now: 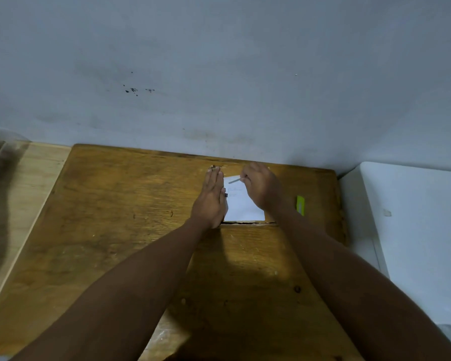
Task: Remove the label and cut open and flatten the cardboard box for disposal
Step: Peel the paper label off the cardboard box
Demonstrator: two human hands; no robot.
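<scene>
A small brown cardboard box (pixel 245 221) lies flat at the far side of the wooden table (pixel 115 230), close to the wall. A white label (pixel 242 207) covers most of its top. My left hand (pixel 211 199) lies flat along the box's left side, fingers together, and presses down on it. My right hand (pixel 262 188) pinches the label's far corner, which curls up off the cardboard. A yellow-green utility knife (pixel 300 204) rests on the table just right of my right wrist.
A grey-blue wall (pixel 219 74) rises right behind the table. A paler wooden board (pixel 29 194) adjoins the table on the left, with a blurred clear object (pixel 0 152) at the frame edge. A white surface (pixel 414 230) stands to the right.
</scene>
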